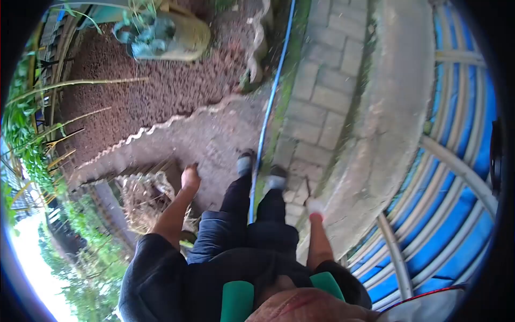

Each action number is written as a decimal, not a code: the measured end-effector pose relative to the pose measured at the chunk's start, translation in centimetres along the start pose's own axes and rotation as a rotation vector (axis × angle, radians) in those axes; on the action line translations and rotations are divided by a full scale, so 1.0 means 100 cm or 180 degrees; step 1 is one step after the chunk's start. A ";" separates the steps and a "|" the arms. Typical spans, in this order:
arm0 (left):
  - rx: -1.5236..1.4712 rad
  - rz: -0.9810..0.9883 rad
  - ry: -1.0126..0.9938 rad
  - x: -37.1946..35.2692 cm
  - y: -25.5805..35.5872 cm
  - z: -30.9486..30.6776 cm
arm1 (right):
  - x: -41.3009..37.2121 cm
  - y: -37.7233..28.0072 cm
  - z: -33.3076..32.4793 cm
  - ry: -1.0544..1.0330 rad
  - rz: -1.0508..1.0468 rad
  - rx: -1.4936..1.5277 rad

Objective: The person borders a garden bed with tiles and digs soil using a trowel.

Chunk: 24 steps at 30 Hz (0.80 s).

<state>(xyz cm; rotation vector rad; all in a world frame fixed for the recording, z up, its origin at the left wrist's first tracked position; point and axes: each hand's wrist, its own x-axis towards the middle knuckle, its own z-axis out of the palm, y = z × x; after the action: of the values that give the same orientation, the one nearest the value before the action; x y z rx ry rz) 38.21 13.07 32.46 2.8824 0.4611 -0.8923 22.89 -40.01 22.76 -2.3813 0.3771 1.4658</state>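
Observation:
My left hand [190, 177] hangs in front of my left hip, fingers curled in, with no object showing in it. It is above the bare soil, near a heap of dry straw [144, 196]. On the other side, my right hand [313, 206] is pale and blurred, perhaps gloved, with a reddish band at the wrist. A thin dark tool [308, 187] sticks forward from its closed fingers, over the paving; its kind is too blurred to tell.
A blue hose [276, 80] runs along the ground between my feet. Brick paving [316, 102] and a concrete strip [389, 118] lie to the right, beside blue sheeting behind poles [448, 166]. Wavy edging [177, 119] borders a soil bed with a yellowish planter [190, 37].

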 end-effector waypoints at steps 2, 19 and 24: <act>-0.1090 -0.1096 -0.0118 -0.019 0.025 -0.021 | -0.042 0.027 -0.026 0.0444 -0.0040 0.0191; -0.5407 0.0863 -0.2037 0.058 0.560 -0.440 | -0.137 -0.154 -0.704 -0.2224 -0.1055 0.4790; -0.5476 0.0402 -0.1464 0.111 0.637 -0.510 | -0.108 -0.178 -0.837 -0.2002 -0.1395 0.3899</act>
<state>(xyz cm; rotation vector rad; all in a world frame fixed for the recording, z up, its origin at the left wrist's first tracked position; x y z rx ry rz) 94.09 -35.78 68.03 1.0970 0.5461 -0.5546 92.99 -56.67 70.21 -0.9137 0.3823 1.1430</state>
